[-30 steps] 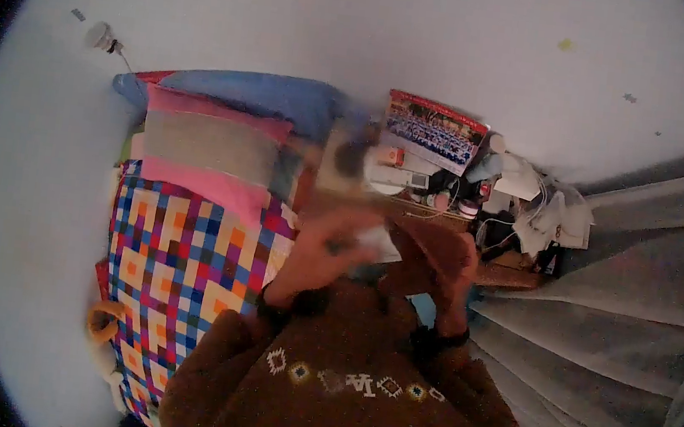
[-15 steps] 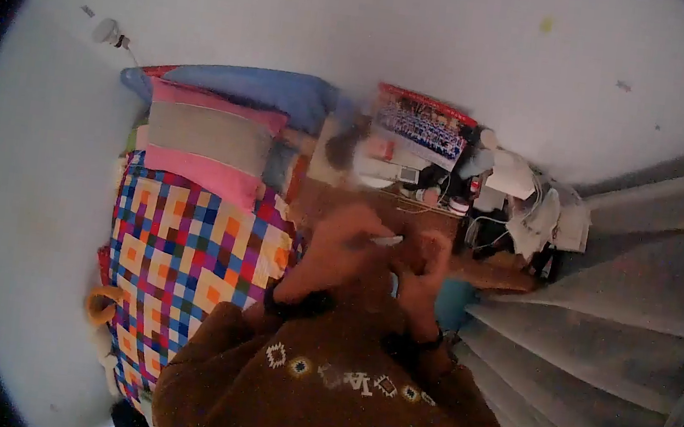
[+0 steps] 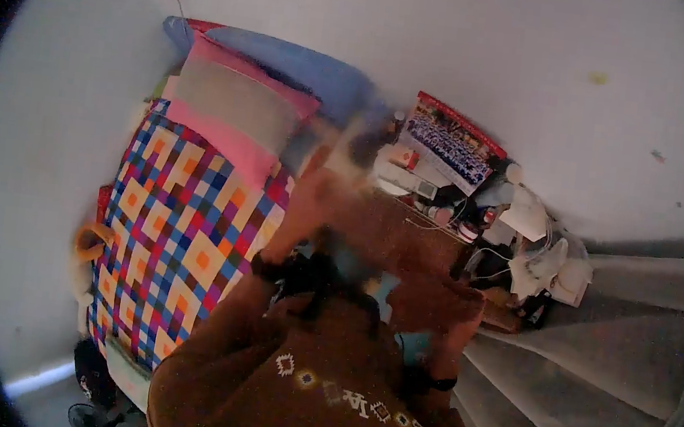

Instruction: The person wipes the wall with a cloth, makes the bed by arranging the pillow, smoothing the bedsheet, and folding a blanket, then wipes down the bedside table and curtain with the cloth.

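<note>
My left hand [image 3: 322, 199] is raised in front of the bed's pillow end, left of the cluttered bedside surface. Its fingers are smeared by motion, and anything in them cannot be made out. Lower on the right, my right hand [image 3: 461, 332] grips the edge of a reddish-brown, cloth-like piece [image 3: 429, 303], which spreads leftward from the fingers. The fingers are partly hidden in the dim light. Pale blue patches show beneath the piece, near the brown top [image 3: 333, 364] with its patterned chest.
A checkered quilt [image 3: 175, 237] and a pink-and-beige pillow [image 3: 237, 100] lie on the left. Beyond my hands, a group photo [image 3: 451, 146] leans behind a remote, jars and cables. A grey curtain [image 3: 613, 354] hangs at right; a fan [image 3: 86, 419] stands bottom left.
My hands have moved apart, the left one up and left, the right one lower and right. The brown piece is spread wider. The small white item is no longer visible. The view has tilted.
</note>
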### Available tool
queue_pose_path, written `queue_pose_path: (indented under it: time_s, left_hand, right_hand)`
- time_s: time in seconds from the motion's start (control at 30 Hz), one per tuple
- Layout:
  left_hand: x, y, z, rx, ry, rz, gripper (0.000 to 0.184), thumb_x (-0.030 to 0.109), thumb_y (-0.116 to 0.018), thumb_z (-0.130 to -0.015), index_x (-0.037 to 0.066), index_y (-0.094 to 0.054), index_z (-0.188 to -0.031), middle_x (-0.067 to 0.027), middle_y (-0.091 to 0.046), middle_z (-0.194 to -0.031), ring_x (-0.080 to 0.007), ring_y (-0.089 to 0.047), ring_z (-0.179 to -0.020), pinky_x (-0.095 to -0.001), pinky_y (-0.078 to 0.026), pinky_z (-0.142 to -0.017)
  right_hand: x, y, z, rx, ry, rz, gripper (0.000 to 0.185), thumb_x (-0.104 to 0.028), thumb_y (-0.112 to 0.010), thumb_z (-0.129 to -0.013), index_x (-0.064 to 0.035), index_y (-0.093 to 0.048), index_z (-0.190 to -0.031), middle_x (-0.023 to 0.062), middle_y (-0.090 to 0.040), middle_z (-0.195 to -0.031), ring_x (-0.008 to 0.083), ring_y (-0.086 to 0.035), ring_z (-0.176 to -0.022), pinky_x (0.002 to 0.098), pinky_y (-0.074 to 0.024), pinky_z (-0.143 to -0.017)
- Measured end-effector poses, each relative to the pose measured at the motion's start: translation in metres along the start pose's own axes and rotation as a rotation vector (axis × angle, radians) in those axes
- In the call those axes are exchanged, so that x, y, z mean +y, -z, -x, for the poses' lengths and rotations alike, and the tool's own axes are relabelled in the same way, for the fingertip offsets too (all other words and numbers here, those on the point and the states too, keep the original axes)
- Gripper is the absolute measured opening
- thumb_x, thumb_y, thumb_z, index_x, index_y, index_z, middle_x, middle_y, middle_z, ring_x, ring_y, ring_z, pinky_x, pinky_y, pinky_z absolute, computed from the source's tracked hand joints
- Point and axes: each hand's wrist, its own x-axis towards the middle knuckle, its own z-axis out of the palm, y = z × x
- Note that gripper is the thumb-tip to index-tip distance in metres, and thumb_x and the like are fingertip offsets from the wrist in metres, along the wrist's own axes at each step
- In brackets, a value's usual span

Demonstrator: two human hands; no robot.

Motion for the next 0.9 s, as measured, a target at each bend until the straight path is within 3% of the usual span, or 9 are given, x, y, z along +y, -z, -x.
queue_pose_path:
  time_s: [0.13, 0.23, 0.37, 0.67, 0.9]
  left_hand:
    - [-0.106, 0.006, -0.037, 0.048, -0.015, -0.149, 0.033, 0.022, -0.068, -0.084, 0.001, -0.057, -0.106, -0.0099, -0.060, -0.099, -0.0190, -0.059, -0.083, -0.0311, -0.049, -0.074]
    - [-0.209, -0.012, -0.056, 0.085, -0.037, -0.065, 0.038, 0.025, -0.069, -0.083, 0.001, -0.056, -0.109, -0.0118, -0.059, -0.102, -0.0217, -0.059, -0.083, -0.0336, -0.049, -0.073]
    - [-0.284, -0.028, -0.070, 0.050, 0.052, -0.115, 0.040, 0.026, -0.069, -0.083, 0.001, -0.054, -0.111, -0.0128, -0.058, -0.104, -0.0238, -0.058, -0.086, -0.0353, -0.048, -0.075]
    - [-0.323, -0.043, -0.114, -0.069, 0.111, -0.211, 0.045, 0.028, -0.068, -0.082, 0.001, -0.052, -0.114, -0.0151, -0.056, -0.108, -0.0286, -0.056, -0.092, -0.0390, -0.046, -0.081]
    - [-0.305, -0.040, -0.152, -0.112, 0.018, -0.299, 0.049, 0.030, -0.067, -0.082, 0.001, -0.049, -0.117, -0.0169, -0.054, -0.112, -0.0324, -0.054, -0.098, -0.0418, -0.044, -0.085]
  right_hand:
    - [0.012, 0.017, 0.004, 0.005, -0.125, -0.166, 0.041, -0.019, -0.065, -0.083, -0.0035, -0.050, -0.118, 0.0093, -0.056, -0.112, 0.0249, -0.057, -0.099, 0.0380, -0.0486, -0.086]
    - [0.012, 0.011, 0.014, 0.066, -0.149, -0.120, 0.041, -0.019, -0.064, -0.084, -0.0039, -0.050, -0.118, 0.0093, -0.055, -0.113, 0.0247, -0.056, -0.100, 0.0380, -0.0481, -0.087]
    - [0.014, -0.001, 0.031, 0.200, -0.171, -0.032, 0.040, -0.020, -0.063, -0.085, -0.0044, -0.049, -0.119, 0.0094, -0.055, -0.114, 0.0246, -0.056, -0.101, 0.0381, -0.0474, -0.088]
    - [0.034, -0.051, 0.068, 0.421, -0.277, 0.052, 0.039, -0.020, -0.061, -0.086, -0.0056, -0.048, -0.120, 0.0096, -0.053, -0.116, 0.0242, -0.054, -0.104, 0.0382, -0.0459, -0.090]
    - [0.037, -0.077, 0.072, 0.493, -0.263, 0.067, 0.039, -0.021, -0.060, -0.088, -0.0065, -0.047, -0.121, 0.0097, -0.052, -0.118, 0.0240, -0.053, -0.106, 0.0383, -0.0446, -0.092]
